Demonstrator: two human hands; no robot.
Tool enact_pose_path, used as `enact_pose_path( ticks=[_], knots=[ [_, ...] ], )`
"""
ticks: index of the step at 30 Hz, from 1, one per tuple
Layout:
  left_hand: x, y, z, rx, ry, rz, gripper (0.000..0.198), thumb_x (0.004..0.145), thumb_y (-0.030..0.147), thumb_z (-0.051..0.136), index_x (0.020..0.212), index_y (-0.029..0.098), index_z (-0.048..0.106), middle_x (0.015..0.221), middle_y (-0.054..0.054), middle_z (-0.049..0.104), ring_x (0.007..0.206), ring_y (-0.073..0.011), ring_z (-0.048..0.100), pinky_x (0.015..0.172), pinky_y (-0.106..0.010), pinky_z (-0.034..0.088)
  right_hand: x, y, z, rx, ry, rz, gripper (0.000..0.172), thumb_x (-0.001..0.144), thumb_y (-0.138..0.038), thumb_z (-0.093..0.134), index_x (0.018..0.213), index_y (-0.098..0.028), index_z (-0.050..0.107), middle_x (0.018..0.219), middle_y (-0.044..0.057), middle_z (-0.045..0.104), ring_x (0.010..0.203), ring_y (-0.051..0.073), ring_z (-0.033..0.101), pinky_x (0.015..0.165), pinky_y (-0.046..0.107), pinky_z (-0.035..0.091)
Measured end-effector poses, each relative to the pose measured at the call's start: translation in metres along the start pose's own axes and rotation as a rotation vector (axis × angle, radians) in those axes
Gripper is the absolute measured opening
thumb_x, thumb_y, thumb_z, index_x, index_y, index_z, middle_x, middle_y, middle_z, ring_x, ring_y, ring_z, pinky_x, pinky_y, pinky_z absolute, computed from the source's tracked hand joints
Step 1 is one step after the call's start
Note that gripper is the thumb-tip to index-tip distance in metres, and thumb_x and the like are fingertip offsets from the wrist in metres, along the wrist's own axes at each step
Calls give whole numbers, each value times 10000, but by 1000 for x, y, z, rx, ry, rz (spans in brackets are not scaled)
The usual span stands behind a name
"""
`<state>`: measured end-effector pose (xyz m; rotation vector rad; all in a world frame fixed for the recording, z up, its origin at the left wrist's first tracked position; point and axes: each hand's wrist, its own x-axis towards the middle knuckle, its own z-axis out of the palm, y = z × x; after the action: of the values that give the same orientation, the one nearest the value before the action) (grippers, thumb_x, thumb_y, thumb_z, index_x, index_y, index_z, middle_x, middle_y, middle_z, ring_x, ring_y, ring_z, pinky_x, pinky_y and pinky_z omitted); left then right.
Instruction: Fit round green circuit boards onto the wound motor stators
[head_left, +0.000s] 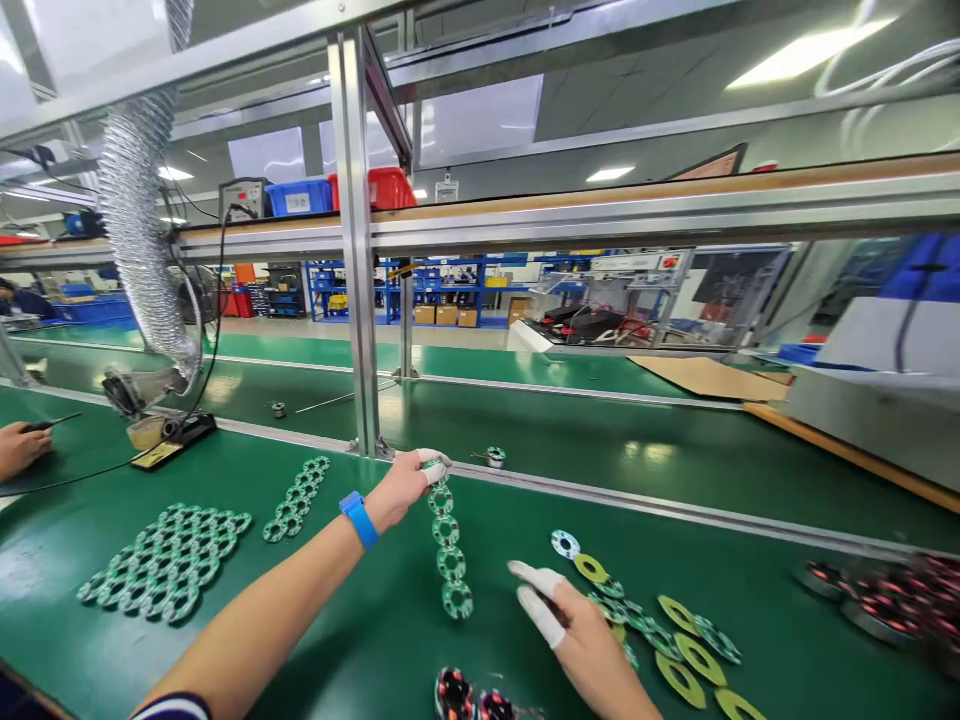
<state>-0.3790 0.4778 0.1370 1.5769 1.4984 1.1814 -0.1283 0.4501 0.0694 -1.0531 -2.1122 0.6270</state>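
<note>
My left hand (405, 482), with a blue wristband and white finger cots, pinches the far end of a strip of green ring-shaped circuit boards (448, 545) that lies along the green bench mat. My right hand (577, 635), also in white finger cots, rests on the mat with fingers stretched toward a row of loose rings (645, 625), some green, some yellow-green, and one pale ring (565, 544). It holds nothing that I can see.
A large panel of joined green rings (169, 560) and a shorter strip (296, 498) lie at left. Round red-and-black parts sit at the near edge (465, 695) and far right (877, 595). A soldering stand (161, 435), flexible duct (139, 220), frame post (356, 250) and another person's hand (21, 447) are nearby.
</note>
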Motion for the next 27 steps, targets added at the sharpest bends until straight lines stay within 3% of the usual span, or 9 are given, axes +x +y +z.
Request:
enact_pose_path(
  ticks=[5,9,11,13,15,17,23,27],
  knots=[
    [-4,10,46,-151,69,67,363,880,348,362,1119,121,514,829,-49,571,675,-129,526,620,-242,444,-2,-10,-8,141,9,1,282,785,-393,528,863,-210,729,712,46,684,656,198,627,621,302,523],
    [-11,14,57,-126,145,149,324,885,348,374,1094,175,551,961,-72,573,916,-192,516,841,-330,406,-4,0,-16,92,133,55,260,774,-366,539,817,-206,739,740,54,713,670,210,647,640,312,528],
    [-18,17,56,69,85,292,248,849,324,483,1051,229,592,1072,-58,562,1061,-219,445,975,-383,286,-5,6,-19,-21,176,63,262,792,-347,513,834,-218,737,802,55,725,730,217,659,690,324,527],
    [-23,21,55,433,-53,485,178,833,284,536,986,265,626,1087,-36,569,1121,-237,394,1019,-431,178,-6,10,-19,-173,209,54,269,812,-327,486,845,-227,734,835,53,726,762,222,663,707,327,523],
    [-27,24,57,799,-184,601,152,868,261,496,901,265,645,980,-27,601,1082,-231,411,993,-447,173,-8,12,-17,-366,253,41,286,827,-295,455,845,-224,732,831,58,723,755,221,663,689,318,517],
    [-28,25,60,969,-243,596,202,890,254,463,808,234,646,831,-27,604,972,-213,454,920,-413,245,-8,12,-14,-530,287,38,301,832,-263,435,830,-214,731,795,69,714,730,220,658,661,305,505],
    [-29,28,73,1004,-236,541,227,885,282,477,751,184,631,775,-53,597,837,-205,474,723,-333,315,-4,18,-30,-670,345,157,365,860,-245,384,745,-162,721,705,117,674,658,240,626,596,317,458],
    [-29,30,81,976,-257,522,205,873,299,505,757,193,636,771,-37,599,819,-194,495,683,-305,335,2,21,-45,-631,316,110,296,849,-305,452,967,-190,698,919,94,689,878,237,609,729,307,464]
  ],
)
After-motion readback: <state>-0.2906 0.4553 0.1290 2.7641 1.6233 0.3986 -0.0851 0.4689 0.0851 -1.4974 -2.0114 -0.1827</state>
